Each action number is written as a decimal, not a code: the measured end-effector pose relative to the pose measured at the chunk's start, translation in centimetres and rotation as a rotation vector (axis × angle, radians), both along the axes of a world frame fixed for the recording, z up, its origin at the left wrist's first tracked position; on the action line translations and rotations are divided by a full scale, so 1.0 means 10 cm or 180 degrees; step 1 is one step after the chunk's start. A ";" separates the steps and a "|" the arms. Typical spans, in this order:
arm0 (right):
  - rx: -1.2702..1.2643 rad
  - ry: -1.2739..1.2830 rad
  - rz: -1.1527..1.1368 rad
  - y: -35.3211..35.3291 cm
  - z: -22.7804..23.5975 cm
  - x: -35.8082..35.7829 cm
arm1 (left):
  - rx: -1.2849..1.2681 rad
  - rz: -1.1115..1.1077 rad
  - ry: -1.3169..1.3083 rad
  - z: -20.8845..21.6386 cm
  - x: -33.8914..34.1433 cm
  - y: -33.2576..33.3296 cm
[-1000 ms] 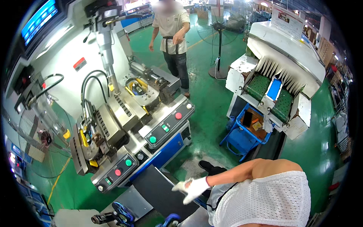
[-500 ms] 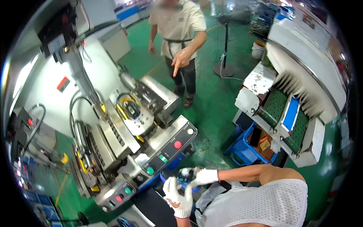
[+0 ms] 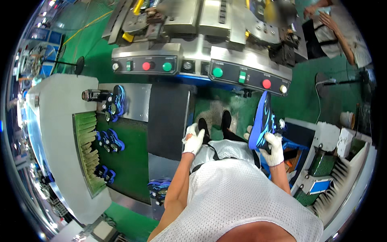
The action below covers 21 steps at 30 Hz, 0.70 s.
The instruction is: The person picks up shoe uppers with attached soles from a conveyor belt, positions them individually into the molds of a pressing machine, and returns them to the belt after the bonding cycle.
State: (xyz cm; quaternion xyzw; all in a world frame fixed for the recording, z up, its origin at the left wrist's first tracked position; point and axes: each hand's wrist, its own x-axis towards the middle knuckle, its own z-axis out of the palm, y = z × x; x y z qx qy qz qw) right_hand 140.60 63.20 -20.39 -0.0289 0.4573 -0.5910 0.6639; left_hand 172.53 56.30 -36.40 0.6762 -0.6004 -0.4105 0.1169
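Observation:
My right hand [image 3: 275, 150], in a white glove, grips the heel end of a black shoe [image 3: 263, 121] with light-blue streaks and a violet-blue sole. The shoe stands nearly upright, toe pointing away from me, just below the right control panel. My left hand [image 3: 194, 141], also gloved, holds nothing and has its fingers apart. It hovers by the right edge of a dark flat panel [image 3: 167, 125]. Further left, similar black-and-blue shoes lie on a green conveyor belt [image 3: 135, 161]; several more sit on the metal ledges around it.
Ahead stands a metal machine with a left control panel [image 3: 147, 64] and a right control panel [image 3: 248, 72] carrying coloured buttons. A bristle-curtained machine [image 3: 60, 141] flanks the belt. At right are a blue bin [image 3: 296, 157] and another bristled machine [image 3: 338, 161]. Another person [image 3: 328, 32] stands far right.
My view has swung left and down. My hands, close together before, are now apart: the right holds the shoe up at the right, the left is empty beside the dark panel.

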 end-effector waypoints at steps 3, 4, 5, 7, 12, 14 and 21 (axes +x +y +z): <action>0.0217 -0.0055 0.0138 -0.09 0.02 0.15 | -0.0159 0.0117 0.0165 -0.06 0.11 0.09; 0.0168 -0.0027 0.0139 -0.24 0.21 0.33 | -0.0219 0.0230 0.0206 0.02 0.17 0.04; 0.0159 -0.0134 0.0215 -0.27 0.17 0.39 | -0.0081 0.0376 -0.0058 0.13 0.23 0.03; 0.0243 -0.0218 0.0472 -0.30 0.21 0.54 | -0.0122 0.1096 0.0546 -0.12 0.52 0.10; 0.0341 -0.0194 0.0559 -0.47 0.29 1.01 | -0.0088 0.3293 0.3777 -0.19 1.40 -0.06; 0.0474 -0.0107 0.0902 -0.48 0.28 1.08 | -0.0382 0.3346 0.4039 -0.30 1.77 0.02; -0.0150 0.1324 0.1687 -0.47 0.11 1.17 | 0.0098 0.3948 0.4436 -0.72 2.26 0.17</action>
